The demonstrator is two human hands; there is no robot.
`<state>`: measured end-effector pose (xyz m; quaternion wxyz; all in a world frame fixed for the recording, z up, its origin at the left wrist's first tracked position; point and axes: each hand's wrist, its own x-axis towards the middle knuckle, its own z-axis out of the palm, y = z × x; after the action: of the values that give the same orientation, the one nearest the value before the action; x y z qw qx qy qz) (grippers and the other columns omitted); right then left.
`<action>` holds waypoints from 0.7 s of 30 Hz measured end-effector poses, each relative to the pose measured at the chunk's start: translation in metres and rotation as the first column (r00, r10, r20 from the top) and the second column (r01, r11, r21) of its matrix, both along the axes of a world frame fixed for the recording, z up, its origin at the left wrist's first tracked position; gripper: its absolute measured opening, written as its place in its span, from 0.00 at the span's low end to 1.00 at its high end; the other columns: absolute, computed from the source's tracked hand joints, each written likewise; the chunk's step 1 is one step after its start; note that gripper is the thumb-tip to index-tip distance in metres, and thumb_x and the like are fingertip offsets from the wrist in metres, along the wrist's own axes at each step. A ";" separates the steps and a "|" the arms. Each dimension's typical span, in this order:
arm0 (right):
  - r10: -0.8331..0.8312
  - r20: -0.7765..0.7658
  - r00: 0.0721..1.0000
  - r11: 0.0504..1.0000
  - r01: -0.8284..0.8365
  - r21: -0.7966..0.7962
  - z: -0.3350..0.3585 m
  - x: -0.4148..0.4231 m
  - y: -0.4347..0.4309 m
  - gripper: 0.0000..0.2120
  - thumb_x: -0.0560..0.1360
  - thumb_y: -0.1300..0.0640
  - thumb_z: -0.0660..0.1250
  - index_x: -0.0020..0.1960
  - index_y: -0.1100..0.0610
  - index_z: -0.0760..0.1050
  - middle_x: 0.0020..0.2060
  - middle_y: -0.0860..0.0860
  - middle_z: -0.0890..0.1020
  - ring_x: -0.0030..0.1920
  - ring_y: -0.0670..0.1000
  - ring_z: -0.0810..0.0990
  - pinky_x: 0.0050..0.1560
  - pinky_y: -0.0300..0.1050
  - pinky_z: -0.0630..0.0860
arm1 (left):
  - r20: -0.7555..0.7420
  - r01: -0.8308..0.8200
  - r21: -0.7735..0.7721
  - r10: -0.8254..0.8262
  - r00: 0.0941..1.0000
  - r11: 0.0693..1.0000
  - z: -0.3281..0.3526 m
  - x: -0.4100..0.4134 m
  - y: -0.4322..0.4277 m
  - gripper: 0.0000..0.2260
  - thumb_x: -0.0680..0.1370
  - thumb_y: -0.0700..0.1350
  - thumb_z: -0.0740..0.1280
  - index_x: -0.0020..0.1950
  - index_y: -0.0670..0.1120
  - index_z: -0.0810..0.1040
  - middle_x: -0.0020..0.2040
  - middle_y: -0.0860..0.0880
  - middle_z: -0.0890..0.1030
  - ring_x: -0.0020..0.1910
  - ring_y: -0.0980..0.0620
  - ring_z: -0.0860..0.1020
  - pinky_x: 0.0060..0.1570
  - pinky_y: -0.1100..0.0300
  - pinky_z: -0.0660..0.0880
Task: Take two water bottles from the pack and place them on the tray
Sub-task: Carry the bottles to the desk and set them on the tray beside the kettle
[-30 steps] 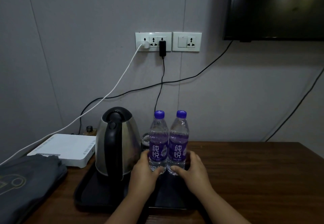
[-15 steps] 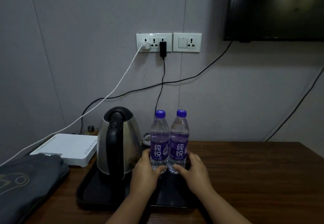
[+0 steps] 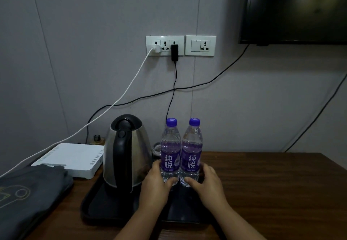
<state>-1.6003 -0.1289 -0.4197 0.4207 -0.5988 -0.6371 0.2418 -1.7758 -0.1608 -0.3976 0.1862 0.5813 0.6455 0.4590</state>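
Two clear water bottles with purple caps and purple labels stand upright side by side on the right part of a black tray (image 3: 105, 215). My left hand (image 3: 156, 185) wraps the base of the left bottle (image 3: 170, 151). My right hand (image 3: 207, 183) wraps the base of the right bottle (image 3: 191, 151). The bottles touch each other. No pack of bottles is in view.
A steel kettle (image 3: 127, 153) with a black handle stands on the tray's left half, close to the left bottle. A white router box (image 3: 73, 158) and a folded grey cloth (image 3: 28, 200) lie at the left. Cables hang from wall sockets (image 3: 180, 45). The brown wooden table (image 3: 281, 192) extends right.
Both hands and the two bottles have stayed in almost the same place on the tray; only the view has shifted slightly.
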 end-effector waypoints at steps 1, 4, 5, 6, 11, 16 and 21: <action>0.001 -0.001 1.000 1.000 -0.001 -0.002 0.000 0.000 0.000 0.34 0.70 0.46 0.79 0.73 0.46 0.71 0.61 0.42 0.76 0.65 0.47 0.75 0.66 0.50 0.75 | 0.001 0.001 -0.001 -0.001 1.000 1.000 0.000 0.000 0.000 0.29 0.70 0.48 0.80 0.68 0.51 0.72 0.59 0.52 0.84 0.56 0.51 0.83 0.54 0.57 0.77; 0.006 -0.004 1.000 1.000 -0.006 -0.001 0.000 0.001 0.000 0.34 0.70 0.46 0.79 0.72 0.46 0.71 0.60 0.41 0.76 0.65 0.46 0.75 0.65 0.49 0.75 | 0.000 0.002 -0.003 -0.002 1.000 1.000 -0.001 0.000 0.001 0.29 0.70 0.48 0.80 0.68 0.51 0.72 0.58 0.52 0.85 0.56 0.52 0.83 0.53 0.58 0.77; 0.008 -0.003 1.000 1.000 -0.008 0.002 0.000 0.001 0.000 0.34 0.70 0.45 0.79 0.72 0.46 0.71 0.59 0.41 0.76 0.64 0.46 0.75 0.64 0.48 0.75 | 0.000 0.000 -0.004 0.000 1.000 1.000 -0.001 0.000 0.001 0.29 0.70 0.47 0.80 0.68 0.51 0.72 0.58 0.52 0.85 0.55 0.52 0.83 0.53 0.58 0.77; 0.008 -0.003 1.000 1.000 -0.008 0.005 0.000 0.001 0.000 0.34 0.70 0.45 0.79 0.72 0.46 0.71 0.59 0.41 0.75 0.64 0.46 0.75 0.64 0.47 0.75 | 0.000 -0.003 -0.005 0.003 1.000 1.000 -0.001 0.000 0.001 0.30 0.70 0.47 0.80 0.68 0.50 0.72 0.58 0.51 0.85 0.55 0.51 0.83 0.53 0.58 0.77; 0.010 -0.008 1.000 1.000 -0.010 0.008 0.000 0.002 -0.001 0.34 0.69 0.45 0.79 0.72 0.46 0.72 0.56 0.38 0.74 0.62 0.44 0.75 0.61 0.43 0.73 | -0.011 0.008 -0.002 -0.008 1.000 1.000 -0.003 -0.001 0.003 0.29 0.70 0.46 0.80 0.68 0.51 0.72 0.58 0.52 0.85 0.55 0.52 0.83 0.52 0.58 0.77; 0.013 -0.011 1.000 1.000 -0.013 0.008 0.000 0.001 -0.001 0.34 0.69 0.45 0.79 0.72 0.46 0.71 0.58 0.40 0.75 0.63 0.45 0.76 0.62 0.45 0.74 | -0.012 0.012 -0.001 -0.012 1.000 1.000 -0.005 -0.001 0.004 0.29 0.70 0.45 0.80 0.68 0.51 0.73 0.58 0.53 0.85 0.55 0.53 0.83 0.50 0.61 0.74; 0.010 -0.008 1.000 1.000 -0.010 0.011 -0.001 0.002 0.001 0.34 0.69 0.45 0.79 0.72 0.46 0.71 0.57 0.38 0.75 0.62 0.44 0.76 0.62 0.43 0.74 | 0.009 0.023 0.001 -0.023 1.000 1.000 -0.007 -0.002 0.004 0.29 0.70 0.46 0.80 0.68 0.53 0.73 0.57 0.54 0.84 0.53 0.56 0.81 0.49 0.62 0.72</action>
<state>-1.5986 -0.1282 -0.4212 0.4253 -0.5922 -0.6398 0.2429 -1.7779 -0.1569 -0.4051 0.1939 0.5870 0.6376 0.4598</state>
